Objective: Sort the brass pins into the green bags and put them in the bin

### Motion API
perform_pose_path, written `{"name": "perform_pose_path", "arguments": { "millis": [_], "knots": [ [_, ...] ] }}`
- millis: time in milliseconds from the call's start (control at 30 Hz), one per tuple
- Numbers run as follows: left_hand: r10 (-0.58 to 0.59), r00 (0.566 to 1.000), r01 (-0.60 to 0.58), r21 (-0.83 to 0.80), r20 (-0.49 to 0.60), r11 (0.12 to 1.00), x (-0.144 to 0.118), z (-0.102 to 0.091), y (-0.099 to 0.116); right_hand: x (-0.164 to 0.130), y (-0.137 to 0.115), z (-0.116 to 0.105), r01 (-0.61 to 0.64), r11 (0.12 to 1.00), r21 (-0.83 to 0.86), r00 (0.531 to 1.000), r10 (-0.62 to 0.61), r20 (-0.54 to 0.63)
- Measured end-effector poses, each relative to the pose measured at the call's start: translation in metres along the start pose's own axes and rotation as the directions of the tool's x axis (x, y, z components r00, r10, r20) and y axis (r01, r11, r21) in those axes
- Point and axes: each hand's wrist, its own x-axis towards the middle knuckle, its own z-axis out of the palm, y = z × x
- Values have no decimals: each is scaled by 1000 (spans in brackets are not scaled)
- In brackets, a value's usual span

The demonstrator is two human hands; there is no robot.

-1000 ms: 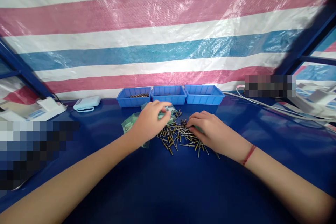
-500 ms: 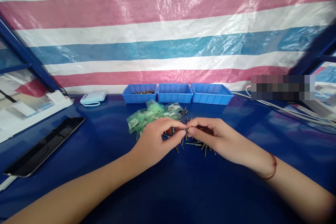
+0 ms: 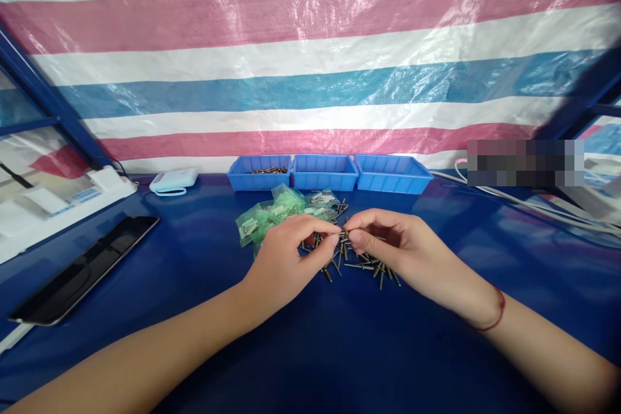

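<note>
Both hands, left hand [image 3: 286, 259] and right hand [image 3: 392, 246], are pinching one small rivet [image 3: 341, 233] over the rivet pile [image 3: 359, 262] mid-desk.

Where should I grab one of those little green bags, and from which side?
Pinch a green bag by its flat outer corner on the left, coming from the open table side. It lies flat at the heap's edge there; the right side is crowded by the rivets and both hands.
</note>
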Motion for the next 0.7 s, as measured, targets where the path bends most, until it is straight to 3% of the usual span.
{"name": "perform_pose_path", "arguments": {
  "millis": [233, 433, 567, 700],
  "knots": [
    [-8, 1000, 8, 9, 6, 1000, -2, 5, -2, -6, 2, 7, 158, 987, -32, 967, -161, -198],
    [1, 994, -3, 19, 113, 1000, 1, 6, -3, -9, 4, 9, 248, 966, -78, 945, -259, -198],
    [7, 999, -15, 138, 53, 990, 27, 3, -13, -9, 0, 5, 259, 956, -135, 919, -287, -269],
    [35, 999, -28, 375, -13, 927, 79, 6, -37, -7, -1, 1, 212, 966, -149, 920, -249, -303]
  ]
}}
